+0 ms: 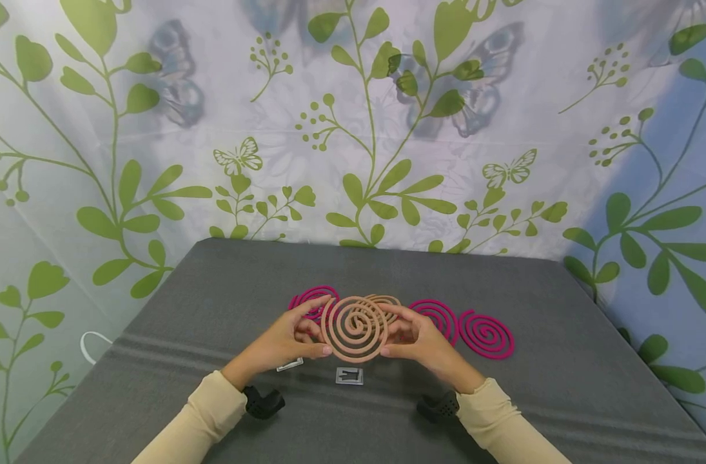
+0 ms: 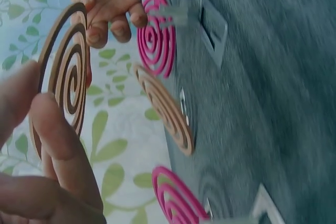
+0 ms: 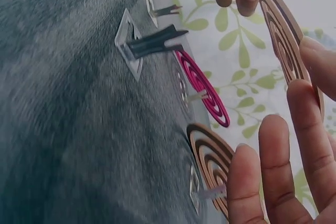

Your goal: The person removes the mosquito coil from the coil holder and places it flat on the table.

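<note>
Both hands hold one tan mosquito coil (image 1: 356,325) upright above the grey table, its flat spiral facing the head camera. My left hand (image 1: 285,339) pinches the coil's left edge between thumb and fingers. At the opposite edge, the thumb and fingers of my right hand (image 1: 427,343) grip it; the right wrist view shows its other fingers (image 3: 274,153) extended off the coil. Below the held coil, a small metal coil stand (image 1: 349,376) lies on the table with its forked prong raised. A second metal stand (image 1: 290,365) is partly covered by the left hand.
Behind the hands, another tan coil (image 2: 165,109) sits raised on a stand. Magenta coils stand at the back left (image 1: 323,291), behind the right hand (image 1: 436,316) and farther right (image 1: 486,334). A leaf-patterned curtain (image 1: 376,129) hangs behind the table (image 1: 561,386).
</note>
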Demonstrator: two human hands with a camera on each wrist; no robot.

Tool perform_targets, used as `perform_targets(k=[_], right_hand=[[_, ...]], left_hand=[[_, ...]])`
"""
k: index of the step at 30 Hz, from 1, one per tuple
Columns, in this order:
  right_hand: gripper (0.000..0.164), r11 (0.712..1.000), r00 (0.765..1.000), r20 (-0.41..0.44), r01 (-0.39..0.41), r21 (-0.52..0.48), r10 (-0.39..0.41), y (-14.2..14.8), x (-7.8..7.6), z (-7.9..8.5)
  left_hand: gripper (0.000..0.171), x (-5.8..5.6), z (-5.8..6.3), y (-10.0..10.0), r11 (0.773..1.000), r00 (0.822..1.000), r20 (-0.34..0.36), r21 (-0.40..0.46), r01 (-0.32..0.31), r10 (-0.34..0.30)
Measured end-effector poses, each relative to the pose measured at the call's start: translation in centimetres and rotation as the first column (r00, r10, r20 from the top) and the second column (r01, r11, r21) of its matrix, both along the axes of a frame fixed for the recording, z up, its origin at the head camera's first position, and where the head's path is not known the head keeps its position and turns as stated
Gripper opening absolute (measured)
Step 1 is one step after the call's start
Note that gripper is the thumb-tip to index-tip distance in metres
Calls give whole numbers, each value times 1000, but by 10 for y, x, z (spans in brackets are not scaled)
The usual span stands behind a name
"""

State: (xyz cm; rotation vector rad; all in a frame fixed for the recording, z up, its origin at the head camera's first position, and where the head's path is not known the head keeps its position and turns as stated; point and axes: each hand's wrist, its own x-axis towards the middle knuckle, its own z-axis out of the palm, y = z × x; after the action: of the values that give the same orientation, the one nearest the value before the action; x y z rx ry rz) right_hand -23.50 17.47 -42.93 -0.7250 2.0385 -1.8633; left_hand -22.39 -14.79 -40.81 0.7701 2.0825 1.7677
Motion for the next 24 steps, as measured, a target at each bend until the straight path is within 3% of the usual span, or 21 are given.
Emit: perform_targets(k=[14, 24], right_hand=[[80, 1000, 999, -21, -25, 9, 25, 32, 0, -1], [77, 998, 998, -20, -59, -19, 59, 56, 2, 0]], left_hand=[[90, 7, 1, 33, 998, 999, 18, -47, -39, 40], [92, 9, 0, 55, 999, 999, 39, -24, -35, 36]])
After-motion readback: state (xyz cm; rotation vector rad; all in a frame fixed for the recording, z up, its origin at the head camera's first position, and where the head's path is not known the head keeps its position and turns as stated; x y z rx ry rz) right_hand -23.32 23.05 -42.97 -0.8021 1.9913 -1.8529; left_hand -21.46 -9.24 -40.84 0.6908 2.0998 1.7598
